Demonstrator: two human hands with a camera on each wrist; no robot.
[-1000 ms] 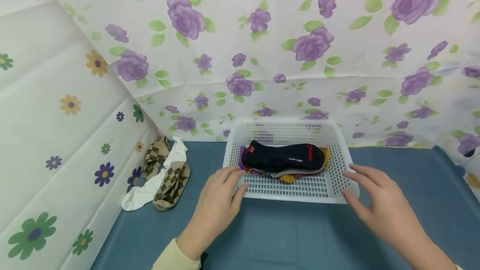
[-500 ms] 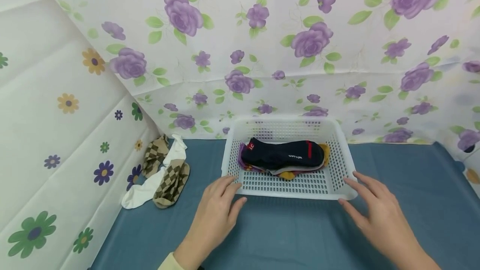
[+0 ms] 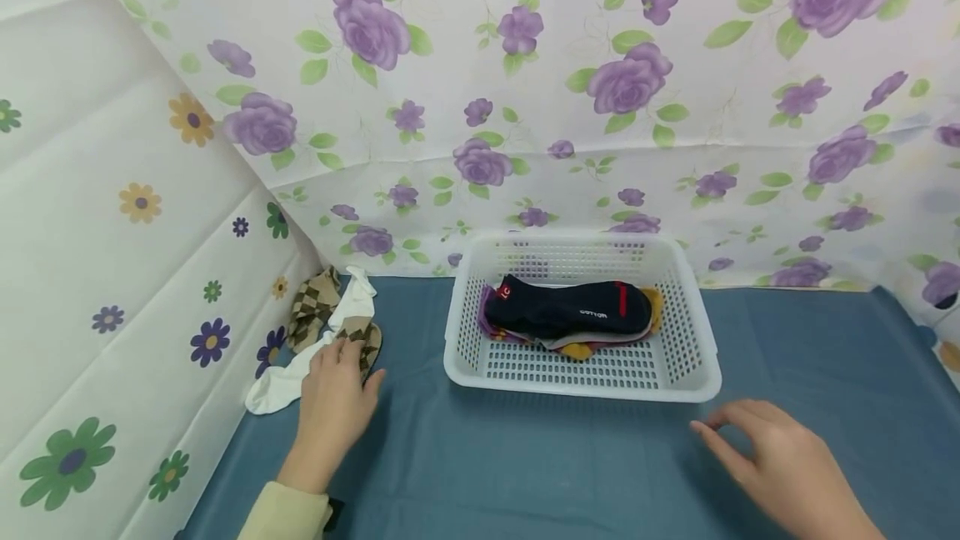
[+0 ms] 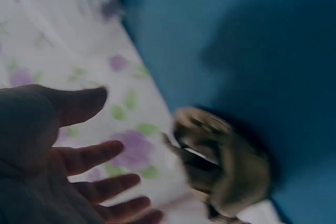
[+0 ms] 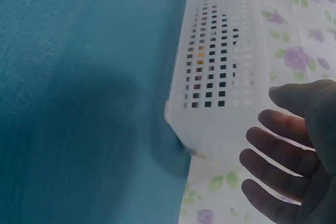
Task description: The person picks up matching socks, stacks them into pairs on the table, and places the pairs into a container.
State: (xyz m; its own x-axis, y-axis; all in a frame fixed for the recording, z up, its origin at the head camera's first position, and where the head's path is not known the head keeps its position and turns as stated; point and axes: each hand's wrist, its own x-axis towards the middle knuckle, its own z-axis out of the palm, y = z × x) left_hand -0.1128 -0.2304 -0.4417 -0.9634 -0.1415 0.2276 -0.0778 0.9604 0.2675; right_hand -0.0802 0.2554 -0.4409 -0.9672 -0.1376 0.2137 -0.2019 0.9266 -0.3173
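My left hand [image 3: 333,407] is over the near brown checkered sock [image 3: 367,340] at the left, hiding part of it. In the left wrist view its fingers are spread, with a gap between them and a checkered sock [image 4: 231,166]. Beside it lie a white sock [image 3: 281,386] and another checkered sock [image 3: 311,311]. My right hand [image 3: 772,452], fingers loosely bent around nothing, hovers off the near right corner of a white plastic basket [image 3: 577,388]. A dark navy sock [image 3: 555,311] marked "COTTON" lies on top of other coloured socks in the basket.
A blue cloth [image 3: 555,465] covers the table. Floral sheeting [image 3: 555,107] rises behind the basket, and a flowered white sheet [image 3: 112,257] slopes along the left, close to the loose socks.
My left hand has left the basket's near left corner and moved left to the loose socks. My right hand has drawn back slightly from the basket's right corner.
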